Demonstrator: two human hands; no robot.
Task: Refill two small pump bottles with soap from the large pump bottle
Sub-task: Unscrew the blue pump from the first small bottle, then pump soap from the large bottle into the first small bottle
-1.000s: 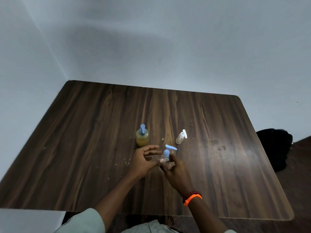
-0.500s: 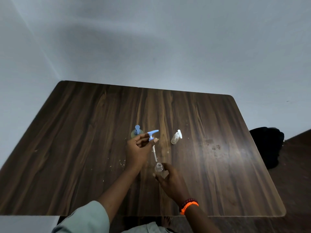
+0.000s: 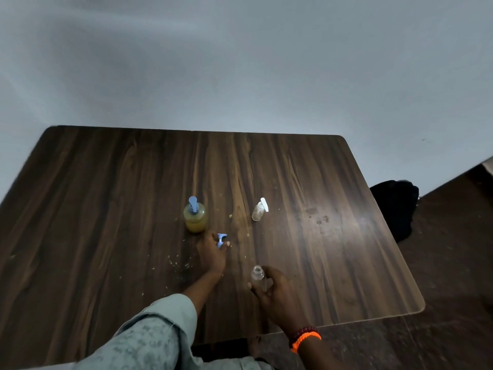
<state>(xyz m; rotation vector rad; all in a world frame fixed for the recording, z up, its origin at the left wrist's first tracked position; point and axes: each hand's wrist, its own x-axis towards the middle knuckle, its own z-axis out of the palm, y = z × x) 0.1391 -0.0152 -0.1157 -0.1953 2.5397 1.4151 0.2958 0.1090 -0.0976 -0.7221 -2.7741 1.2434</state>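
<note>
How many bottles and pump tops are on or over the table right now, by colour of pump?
Blue pumps: 2, one on the large bottle, one loose pump in the left hand.
White pumps: 1, on the small bottle.
Bottles without a pump: 1, the open bottle in the right hand.
Total: 3 bottles, 3 pumps.

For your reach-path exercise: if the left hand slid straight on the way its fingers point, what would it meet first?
The left hand, holding the blue pump, points up the table. The big soap bottle sits just ahead, slightly left; probably that comes first, though depth is unclear and it might slip past on the right.
</note>
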